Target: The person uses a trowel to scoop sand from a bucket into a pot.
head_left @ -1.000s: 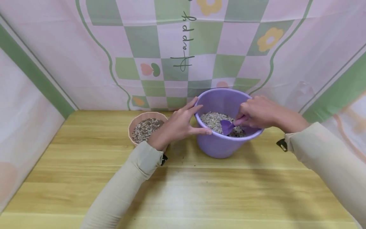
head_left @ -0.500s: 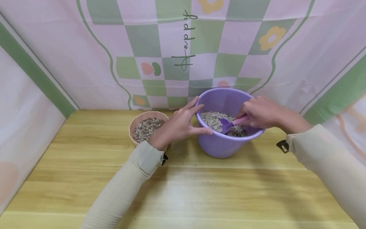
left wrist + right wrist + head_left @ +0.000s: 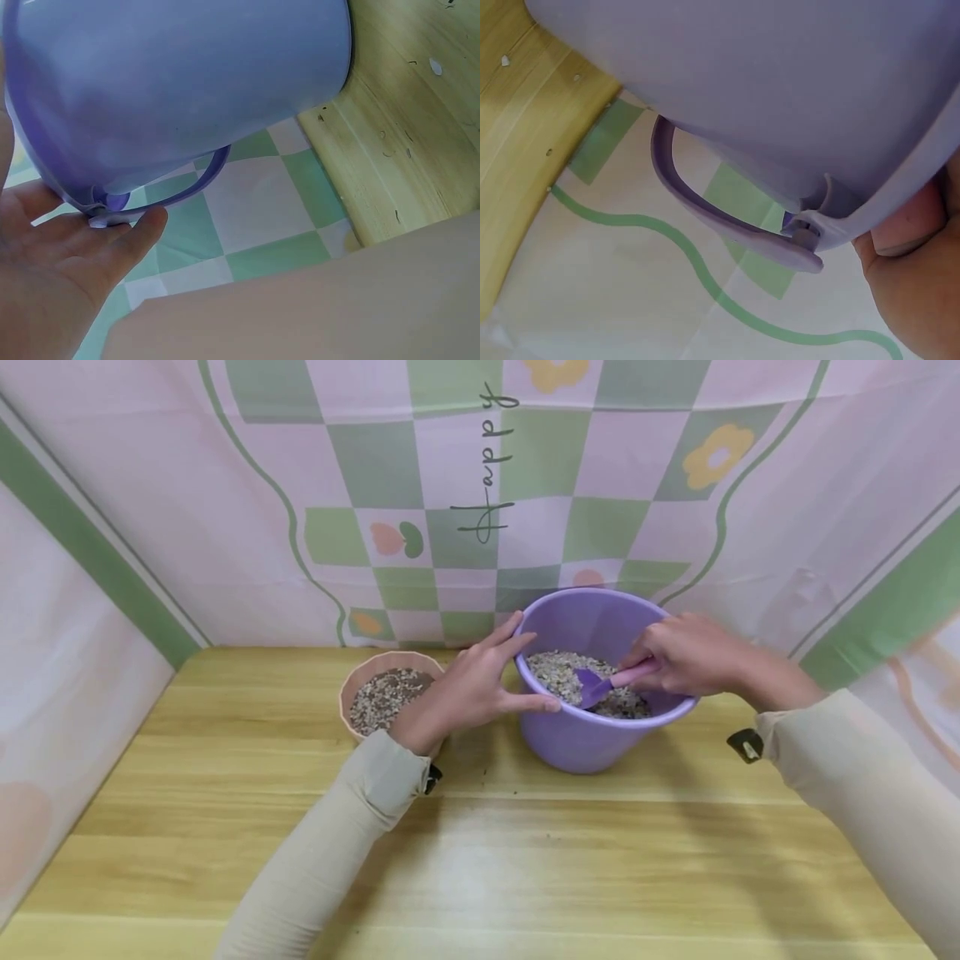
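A purple bucket point(image 3: 573, 743) stands at the back of the table, partly filled with pale, gritty granular mix point(image 3: 557, 672). My left hand point(image 3: 472, 689) rests on its left rim, fingers fairly straight and thumb spread along the near side. In the left wrist view, fingers point(image 3: 139, 236) touch the rim by the bucket's hanging handle point(image 3: 187, 191). My right hand point(image 3: 686, 652) reaches over the right rim and grips the pink handle of a small purple trowel point(image 3: 592, 687). Its blade lies at the mix, tip partly hidden. The right wrist view shows the pink handle point(image 3: 911, 221) in the hand.
A peach-coloured pot point(image 3: 356, 677) with a similar speckled mix stands left of the bucket, partly behind my left forearm. Several crumbs lie on the wooden table point(image 3: 480, 860). A patterned cloth point(image 3: 457, 543) hangs close behind both containers.
The right hand has drawn back slightly to the right and more of the trowel's pink handle shows. The left hand keeps its place on the rim.
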The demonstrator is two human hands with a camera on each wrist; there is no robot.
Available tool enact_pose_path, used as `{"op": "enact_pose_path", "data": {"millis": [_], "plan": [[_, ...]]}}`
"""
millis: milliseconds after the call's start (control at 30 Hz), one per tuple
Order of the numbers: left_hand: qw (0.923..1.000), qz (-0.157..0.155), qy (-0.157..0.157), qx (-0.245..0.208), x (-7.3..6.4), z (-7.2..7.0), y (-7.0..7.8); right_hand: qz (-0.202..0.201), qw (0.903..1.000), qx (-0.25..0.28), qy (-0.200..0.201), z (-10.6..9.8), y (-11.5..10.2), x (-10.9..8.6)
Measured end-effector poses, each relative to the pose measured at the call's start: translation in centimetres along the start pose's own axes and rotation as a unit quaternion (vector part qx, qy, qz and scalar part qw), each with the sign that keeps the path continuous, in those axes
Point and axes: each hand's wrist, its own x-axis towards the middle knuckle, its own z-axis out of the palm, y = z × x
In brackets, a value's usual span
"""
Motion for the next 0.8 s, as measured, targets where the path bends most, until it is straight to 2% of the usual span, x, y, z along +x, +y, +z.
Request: {"op": "enact_pose_path", "data": {"millis": [400, 633, 800], "plan": [[1.0000, -0.002, 0.001, -0.001, -0.14, -0.08, -0.10, -0.001, 0.9999, 0.006, 0.012, 0.04, 0.14, -0.09], [1.0000, 0.007, 0.005, -0.002, -0.09, -0.11, -0.15, -0.001, 0.9996, 0.000, 0.029, -0.05, 0.40, -0.04], [1.0000, -0.001, 0.000, -0.006, -0.10, -0.02, -0.30, -0.001, 0.9996, 0.007, 0.028, 0.15, 0.57, -0.02]]}}
